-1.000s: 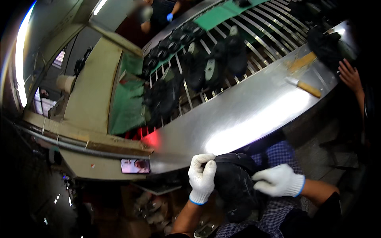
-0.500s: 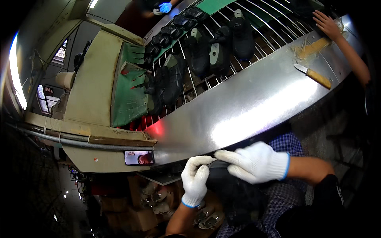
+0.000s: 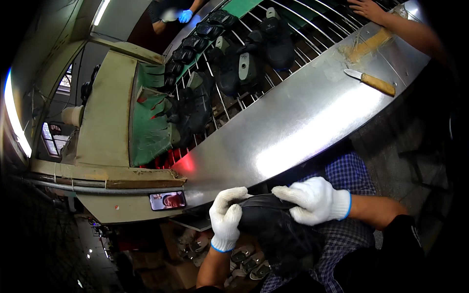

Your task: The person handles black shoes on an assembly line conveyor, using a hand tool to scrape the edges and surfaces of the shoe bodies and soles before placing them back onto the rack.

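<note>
A dark black shoe [image 3: 273,227] rests over my lap, its end tilted up toward the bench; its lower part fades into shadow. My left hand [image 3: 226,217], in a white knit glove with a blue cuff edge, pinches the left side of that end, thumb toward me. Gloved the same way, my right hand [image 3: 315,201] grips the upper right edge of the shoe with its fingers bent together. A gap of dark material lies between the two hands.
A metal ledge [image 3: 273,134] borders a barred conveyor carrying several black shoes [image 3: 195,105] on lasts. On the ledge lies a wooden-handled knife [image 3: 378,84]. A phone [image 3: 167,200] sits at the left corner. Another person's bare hand [image 3: 369,10] reaches over the bars; a blue-gloved hand [image 3: 185,16] is farther off.
My right hand has drawn back to the right, away from my left hand, which keeps its pinch. More of the shoe's edge shows between them. The whole view has shifted slightly.
</note>
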The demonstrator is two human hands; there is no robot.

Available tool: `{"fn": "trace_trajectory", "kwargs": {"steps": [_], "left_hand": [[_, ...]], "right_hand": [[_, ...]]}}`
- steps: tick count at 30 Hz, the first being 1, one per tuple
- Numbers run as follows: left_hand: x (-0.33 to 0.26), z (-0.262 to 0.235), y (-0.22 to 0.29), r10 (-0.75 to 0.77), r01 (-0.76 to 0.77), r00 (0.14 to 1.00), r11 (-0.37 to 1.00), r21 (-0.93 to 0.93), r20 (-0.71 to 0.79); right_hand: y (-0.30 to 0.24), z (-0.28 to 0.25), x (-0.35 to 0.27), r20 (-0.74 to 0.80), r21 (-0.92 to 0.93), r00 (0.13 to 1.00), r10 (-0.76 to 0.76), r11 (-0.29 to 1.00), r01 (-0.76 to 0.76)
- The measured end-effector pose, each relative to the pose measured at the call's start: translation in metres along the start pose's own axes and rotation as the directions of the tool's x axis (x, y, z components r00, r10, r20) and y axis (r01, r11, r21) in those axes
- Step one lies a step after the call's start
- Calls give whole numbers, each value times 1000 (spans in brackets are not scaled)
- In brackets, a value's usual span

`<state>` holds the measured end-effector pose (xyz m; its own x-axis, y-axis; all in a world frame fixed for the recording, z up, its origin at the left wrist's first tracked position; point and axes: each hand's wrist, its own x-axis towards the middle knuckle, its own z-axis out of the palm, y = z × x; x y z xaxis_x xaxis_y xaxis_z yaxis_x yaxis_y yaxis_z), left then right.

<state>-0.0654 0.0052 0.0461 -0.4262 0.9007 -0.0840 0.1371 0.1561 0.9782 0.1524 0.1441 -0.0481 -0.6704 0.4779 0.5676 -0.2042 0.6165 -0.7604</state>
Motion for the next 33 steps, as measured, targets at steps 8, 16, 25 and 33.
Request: {"fn": "trace_trajectory", "kwargs": {"steps": [8,16,25,33], "left_hand": [[-3,0,7,157,-158,987,986,48,21],[-9,-8,8,105,-106,994,991,-79,-16],[0,6,7,166,-167,984,986,-17,-65],[-4,-16,14,-20,19,1000,994,111,8]], "right_hand": [[7,1,23,-70,79,997,-28,996,34],[-33,-12,35,208,-98,968,138,988,-120],[-28,-2,92,314,-130,948,-46,987,91],[-48,-37,22,385,-43,918,91,996,-81]]}}
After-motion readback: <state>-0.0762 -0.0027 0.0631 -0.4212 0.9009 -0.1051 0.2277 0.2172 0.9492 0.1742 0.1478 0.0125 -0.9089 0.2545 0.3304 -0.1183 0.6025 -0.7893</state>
